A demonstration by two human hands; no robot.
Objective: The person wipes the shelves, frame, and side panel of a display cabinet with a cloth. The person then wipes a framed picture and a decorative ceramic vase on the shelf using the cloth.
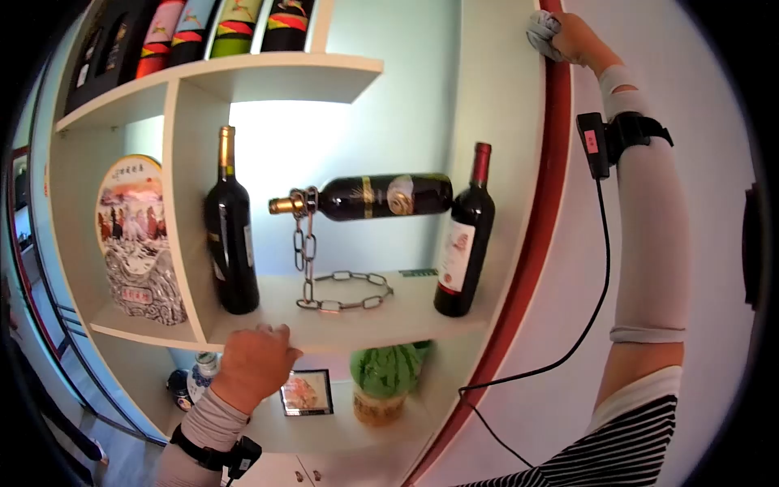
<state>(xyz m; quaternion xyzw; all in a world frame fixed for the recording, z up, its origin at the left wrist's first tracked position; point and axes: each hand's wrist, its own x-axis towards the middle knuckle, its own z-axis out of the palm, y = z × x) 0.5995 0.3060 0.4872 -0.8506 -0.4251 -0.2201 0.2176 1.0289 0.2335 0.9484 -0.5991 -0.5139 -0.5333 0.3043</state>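
My right hand [577,40] is raised at the top right, closed on a crumpled grey cloth [542,35]. The cloth touches the upper edge of the shelving unit, beside the dark red trim [555,105]. Lower down, my left hand [256,367] has its fingers bent over the front edge of the middle shelf [365,334]. Just behind it stands a dark wine bottle [231,243] with a gold neck. A second wine bottle [389,196] lies level, its neck through a chain holder [304,247]. Another upright bottle [465,243] with a red neck stands to the right.
A decorative plaque [134,235] stands in the left compartment, with several boxes [235,28] above. Below are a framed picture [307,393], a green watermelon-patterned object [385,377] and a blue-white vase [201,375]. A black cable [607,252] hangs from my right forearm.
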